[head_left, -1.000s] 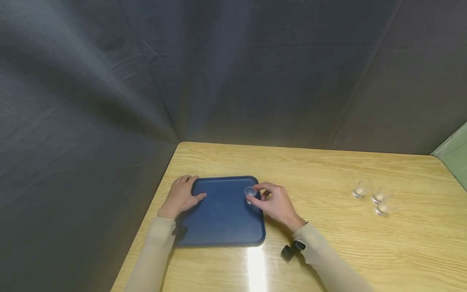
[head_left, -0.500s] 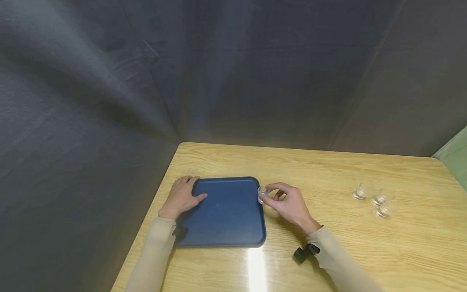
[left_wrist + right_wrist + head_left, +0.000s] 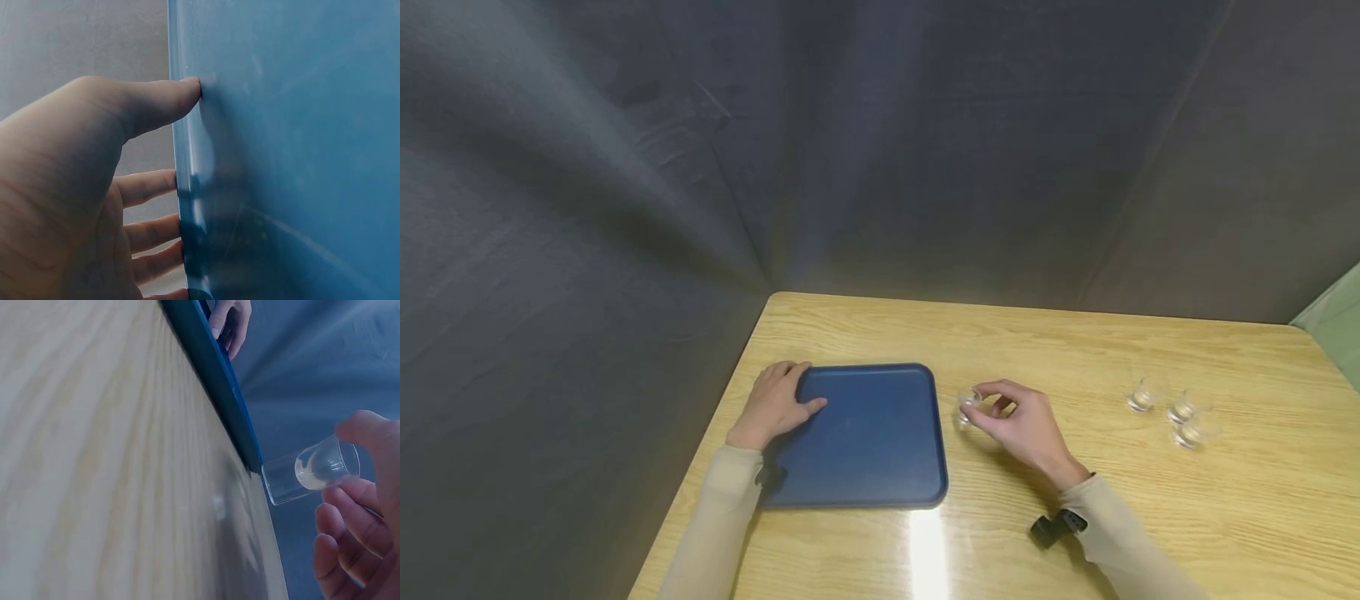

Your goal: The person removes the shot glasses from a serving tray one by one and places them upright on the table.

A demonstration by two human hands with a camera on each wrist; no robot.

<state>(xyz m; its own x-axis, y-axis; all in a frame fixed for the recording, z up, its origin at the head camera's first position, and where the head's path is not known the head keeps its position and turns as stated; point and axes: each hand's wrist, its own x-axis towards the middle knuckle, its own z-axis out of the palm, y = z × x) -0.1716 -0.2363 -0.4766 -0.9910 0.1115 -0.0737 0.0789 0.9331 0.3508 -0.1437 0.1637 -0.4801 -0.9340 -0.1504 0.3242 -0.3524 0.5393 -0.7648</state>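
In the head view my right hand [image 3: 1026,425] pinches a clear shot glass [image 3: 967,407] near its rim, just right of the blue tray [image 3: 865,433]. The right wrist view shows the shot glass [image 3: 309,470] between thumb and forefinger, its thick base towards the wood; whether it touches the table I cannot tell. The other fingers curl loosely below. My left hand [image 3: 773,404] holds the tray at its far left corner. In the left wrist view the thumb lies over the tray's rim [image 3: 182,112], and the fingers meet its outer edge.
Several similar glasses stand on the wooden table [image 3: 1060,350]: a rear glass [image 3: 1142,396], a middle glass [image 3: 1182,408] and a front glass [image 3: 1187,432], grouped at the right. Dark cloth [image 3: 925,167] hangs behind and at the left.
My right hand has moved right with the shot glass, from over the tray's right side, across its rim, to beside it. The left hand and the tray have stayed in place.
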